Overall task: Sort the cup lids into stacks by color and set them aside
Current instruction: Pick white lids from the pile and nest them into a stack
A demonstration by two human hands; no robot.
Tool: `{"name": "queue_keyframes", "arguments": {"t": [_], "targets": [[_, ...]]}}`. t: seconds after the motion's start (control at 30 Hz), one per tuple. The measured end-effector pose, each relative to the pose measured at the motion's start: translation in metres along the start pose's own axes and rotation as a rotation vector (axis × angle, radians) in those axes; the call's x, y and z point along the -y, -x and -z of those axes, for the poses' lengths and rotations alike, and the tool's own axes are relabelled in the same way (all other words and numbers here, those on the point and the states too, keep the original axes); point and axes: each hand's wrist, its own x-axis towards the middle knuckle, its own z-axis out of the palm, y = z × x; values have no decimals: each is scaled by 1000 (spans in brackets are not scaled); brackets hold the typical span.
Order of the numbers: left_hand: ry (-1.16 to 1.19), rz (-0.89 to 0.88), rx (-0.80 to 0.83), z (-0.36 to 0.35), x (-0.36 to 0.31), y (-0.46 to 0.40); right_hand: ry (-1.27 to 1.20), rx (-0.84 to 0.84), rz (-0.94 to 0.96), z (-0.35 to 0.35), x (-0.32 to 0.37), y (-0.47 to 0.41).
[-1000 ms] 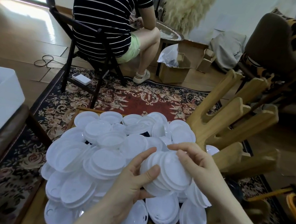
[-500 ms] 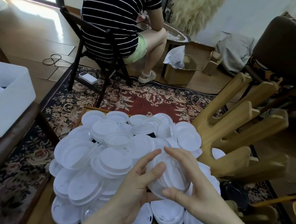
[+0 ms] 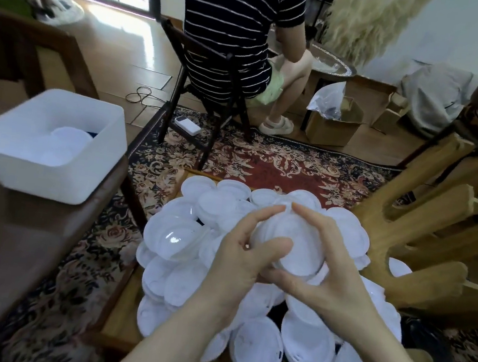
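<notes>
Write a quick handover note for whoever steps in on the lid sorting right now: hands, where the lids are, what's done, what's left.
Left hand and right hand both grip one small stack of white lids, held above the pile.
Loose white lids cover the low wooden table.
White bin on the left holds a few white lids already.
Done: that first batch, it seems.
Left: set this stack aside, then sort the rest of the pile.
</notes>
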Motion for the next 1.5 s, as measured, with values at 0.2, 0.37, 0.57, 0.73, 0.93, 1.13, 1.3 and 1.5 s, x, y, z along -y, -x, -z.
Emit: {"name": "queue_keyframes", "arguments": {"t": [0.2,0.37,0.57,0.73,0.93,1.13,1.3,1.5], "targets": [[-54,-132,-112,52,-49,7,-129,192,-26,-29,27,-49],[-16,-290,-464,110,-82,12,104,326,-74,-51,18,-84],[96,-205,-536,145,-86,7,600,660,27,-87,15,-105],[84,-143,-493,147,-82,0,680,745,-7,-98,6,-106],[115,-109,-478,147,-81,-3,230,563,-145,-90,5,-109],[137,-128,-483,144,-78,-11,-667,-11,-543,-53,26,-112],[73,-53,-374,120,-70,-20,-1242,-19,-752,-43,46,-112],[99,-25,-238,106,-67,-18,-934,27,-690,-46,45,-110]]}}
